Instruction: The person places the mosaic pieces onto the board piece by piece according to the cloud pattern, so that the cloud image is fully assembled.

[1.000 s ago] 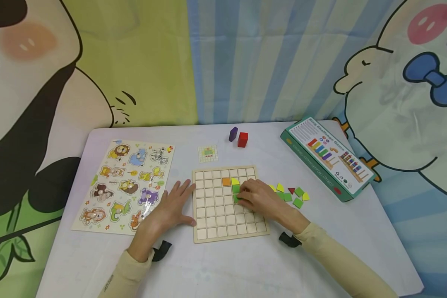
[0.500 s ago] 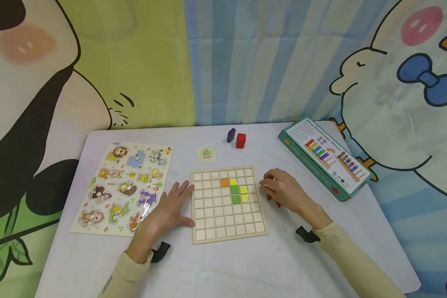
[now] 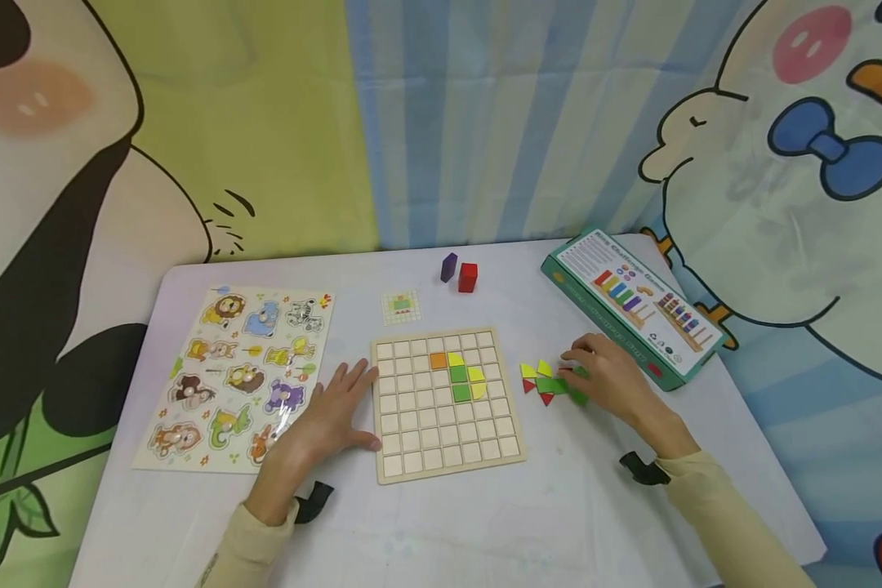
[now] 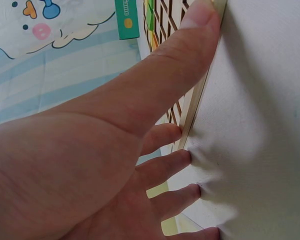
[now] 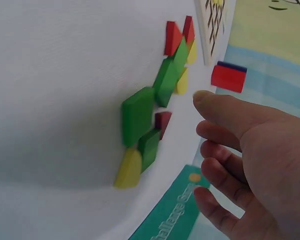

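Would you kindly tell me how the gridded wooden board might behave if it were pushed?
The gridded board looks stiff, since its edges run straight and it lies flat. Being broad and thin, it would probably slide rather than tip. The orange square would likely travel with it, as it appears seated in one cell.

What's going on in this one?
A person is handling a wooden grid board and loose coloured pieces. Their left hand is at the board's left edge, thumb touching it. Their right hand hovers by the loose pieces, nothing visible in its fingers. On the board lie one orange piece, two green pieces and three yellow pieces.
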`<state>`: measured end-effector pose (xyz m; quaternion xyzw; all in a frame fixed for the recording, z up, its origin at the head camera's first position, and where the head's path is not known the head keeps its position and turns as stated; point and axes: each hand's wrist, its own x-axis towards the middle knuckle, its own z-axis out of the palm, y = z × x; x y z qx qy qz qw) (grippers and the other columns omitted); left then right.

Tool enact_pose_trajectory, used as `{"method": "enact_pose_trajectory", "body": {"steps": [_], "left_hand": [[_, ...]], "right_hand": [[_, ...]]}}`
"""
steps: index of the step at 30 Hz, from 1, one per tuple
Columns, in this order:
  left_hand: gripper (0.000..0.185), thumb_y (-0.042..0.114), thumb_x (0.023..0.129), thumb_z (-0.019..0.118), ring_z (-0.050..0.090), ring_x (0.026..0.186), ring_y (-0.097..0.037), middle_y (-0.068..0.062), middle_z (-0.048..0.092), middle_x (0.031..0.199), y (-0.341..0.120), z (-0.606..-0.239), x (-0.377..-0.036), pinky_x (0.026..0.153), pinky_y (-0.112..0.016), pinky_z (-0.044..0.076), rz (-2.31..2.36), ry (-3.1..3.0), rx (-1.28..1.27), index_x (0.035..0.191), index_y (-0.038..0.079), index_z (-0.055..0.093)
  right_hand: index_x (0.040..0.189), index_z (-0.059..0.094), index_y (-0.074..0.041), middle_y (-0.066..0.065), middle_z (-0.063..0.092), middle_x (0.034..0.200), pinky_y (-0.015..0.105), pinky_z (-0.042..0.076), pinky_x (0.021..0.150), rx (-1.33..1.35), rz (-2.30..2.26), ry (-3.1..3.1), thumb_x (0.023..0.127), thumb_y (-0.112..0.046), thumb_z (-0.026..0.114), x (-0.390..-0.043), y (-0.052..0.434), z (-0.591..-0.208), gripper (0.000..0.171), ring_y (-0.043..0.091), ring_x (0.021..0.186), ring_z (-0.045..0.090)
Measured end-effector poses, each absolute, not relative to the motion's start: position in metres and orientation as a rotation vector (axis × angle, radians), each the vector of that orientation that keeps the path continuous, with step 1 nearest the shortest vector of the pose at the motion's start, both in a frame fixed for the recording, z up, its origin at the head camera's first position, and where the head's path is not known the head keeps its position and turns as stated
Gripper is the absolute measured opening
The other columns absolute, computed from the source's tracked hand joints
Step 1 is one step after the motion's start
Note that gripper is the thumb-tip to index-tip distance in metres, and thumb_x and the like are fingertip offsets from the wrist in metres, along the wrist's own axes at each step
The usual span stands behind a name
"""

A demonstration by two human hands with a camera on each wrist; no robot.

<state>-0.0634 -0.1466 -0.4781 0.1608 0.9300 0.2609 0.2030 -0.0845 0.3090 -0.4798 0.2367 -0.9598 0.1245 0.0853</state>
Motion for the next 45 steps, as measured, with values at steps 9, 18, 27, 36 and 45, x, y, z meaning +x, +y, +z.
{"method": "enact_pose_trajectory", "body": {"steps": [9,18,27,36,45], "left_hand": [[0.116,0.032,0.068,0.092,0.008,0.155,-0.049,-0.020,0.015,0.169,-0.149,-0.477,-0.062,0.118,-0.076,0.010,0.729,2.597,0.437,0.160,0.006,0.028],[0.114,0.032,0.069,0.091,0.007,0.155,-0.048,-0.018,0.015,0.170,-0.151,-0.476,-0.061,0.119,-0.076,0.009,0.741,2.599,0.424,0.160,0.007,0.027],[0.114,0.031,0.069,0.091,0.008,0.155,-0.048,-0.019,0.015,0.170,-0.150,-0.476,-0.062,0.119,-0.076,0.010,0.740,2.588,0.441,0.160,0.007,0.027],[0.115,0.033,0.069,0.091,0.008,0.155,-0.048,-0.019,0.015,0.169,-0.149,-0.477,-0.065,0.119,-0.075,0.010,0.702,2.591,0.459,0.161,0.007,0.026],[0.115,0.032,0.068,0.091,0.007,0.155,-0.048,-0.018,0.015,0.169,-0.148,-0.477,-0.064,0.119,-0.075,0.009,0.724,2.581,0.444,0.160,0.007,0.027]], "right_hand": [[0.097,0.080,-0.006,0.011,0.067,0.098,0.043,0.056,0.076,0.531,0.365,-2.944,0.076,-0.026,0.090,-0.076,0.327,-0.487,0.031,0.026,0.090,0.059],[0.093,0.080,-0.004,0.011,0.068,0.092,0.040,0.053,0.069,0.457,0.383,-2.937,0.075,-0.026,0.090,-0.074,0.329,-0.487,0.030,0.026,0.086,0.057],[0.096,0.079,-0.002,0.013,0.068,0.100,0.050,0.058,0.076,0.303,0.404,-3.032,0.081,-0.028,0.085,-0.072,0.328,-0.492,0.031,0.031,0.095,0.060],[0.092,0.077,-0.003,0.011,0.068,0.097,0.046,0.057,0.074,0.520,0.414,-2.839,0.076,-0.023,0.088,-0.081,0.306,-0.481,0.027,0.029,0.091,0.061],[0.096,0.077,-0.009,0.006,0.068,0.102,0.038,0.055,0.079,0.888,0.508,-2.763,0.079,-0.025,0.087,-0.103,0.223,-0.471,0.026,0.021,0.093,0.059]]}}
